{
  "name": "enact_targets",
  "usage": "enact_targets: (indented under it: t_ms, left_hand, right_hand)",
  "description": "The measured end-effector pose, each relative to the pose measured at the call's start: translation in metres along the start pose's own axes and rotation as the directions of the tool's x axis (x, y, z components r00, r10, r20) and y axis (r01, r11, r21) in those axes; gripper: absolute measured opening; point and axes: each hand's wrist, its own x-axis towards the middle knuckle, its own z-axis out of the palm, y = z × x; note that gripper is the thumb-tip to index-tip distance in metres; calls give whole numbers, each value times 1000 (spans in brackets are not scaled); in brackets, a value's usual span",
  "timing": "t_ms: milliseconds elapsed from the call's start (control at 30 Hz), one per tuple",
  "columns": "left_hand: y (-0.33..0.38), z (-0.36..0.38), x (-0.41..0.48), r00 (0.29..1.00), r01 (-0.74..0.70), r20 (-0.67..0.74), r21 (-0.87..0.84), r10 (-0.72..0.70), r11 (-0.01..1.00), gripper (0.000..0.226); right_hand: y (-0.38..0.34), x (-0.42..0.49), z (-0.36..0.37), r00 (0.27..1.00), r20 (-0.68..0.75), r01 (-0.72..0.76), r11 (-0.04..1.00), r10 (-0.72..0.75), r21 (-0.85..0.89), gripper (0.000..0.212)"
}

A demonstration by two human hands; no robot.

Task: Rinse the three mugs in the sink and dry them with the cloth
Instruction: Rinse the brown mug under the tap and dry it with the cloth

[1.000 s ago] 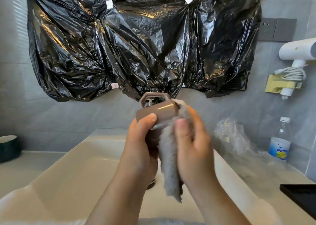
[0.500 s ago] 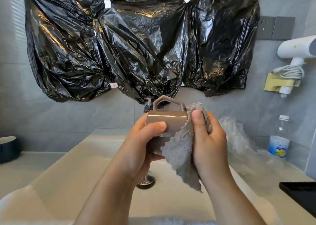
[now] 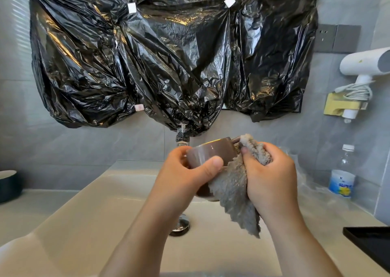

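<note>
Gripping brown mug, left hand; right hand clutching grey cloth against mug's right side, above sink.

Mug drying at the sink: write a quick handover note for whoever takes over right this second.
Left hand grips the mug above the sink.
Right hand grips the cloth and presses it against the mug near the handle.
Done: this mug is out of the water and is being wiped.
Left: finish drying it and set it down. The other two mugs are not clearly in view. A dark vessel on the left counter may be one, so check them.
</note>
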Motion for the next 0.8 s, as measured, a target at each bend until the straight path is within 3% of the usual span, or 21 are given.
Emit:
enact_targets:
  t_ms: [67, 167, 233, 333, 433, 500, 600, 700, 800]
  left_hand:
    - [1, 6, -4, 994, -3, 112, -65, 11, 998, 67]
    - [1, 4, -5, 995, -12, 96, -155, 27, 988, 64]
    - [1, 2, -3, 998, -23, 57, -156, 32, 988, 66]
    - [-1, -1, 0, 998, -35, 40, -114, 40, 993, 60]
    - [-1, 0, -1, 997, -44, 57, -86, 49, 995, 65]
    - [-2, 1, -1, 996, -46, 68, -89, 52, 995, 67]
    - [-3, -1, 0, 997, -5, 82, -111, 14, 994, 67]
    - [-4, -6, 1, 991, 89, 105, -121, -77, 989, 63]
    - [-5, -8, 3, 992, 79, 105, -99, -69, 992, 66]
  right_hand:
    - [-1, -1, 0, 998, -54, -14, 1000, 14, 9, 41]
    - [-4, -3, -2, 997, -42, 59, 998, -61, -35, 51]
    - [-4, -2, -1, 994, 44, 101, 991, -98, -89, 40]
    - [-2, -1, 1, 976, 200, 96, 995, -87, -34, 6]
    - [1, -2, 1, 984, 130, 125, 992, -122, -15, 9]
    - [0, -3, 0, 987, 52, 157, 983, -152, -100, 6]
    - [0, -3, -3, 986, 87, 155, 981, -145, -115, 32]
    - [-2, 0, -5, 988, 130, 97, 992, -86, -78, 43]
    - [-1, 0, -4, 988, 149, 42, 999, -36, -33, 54]
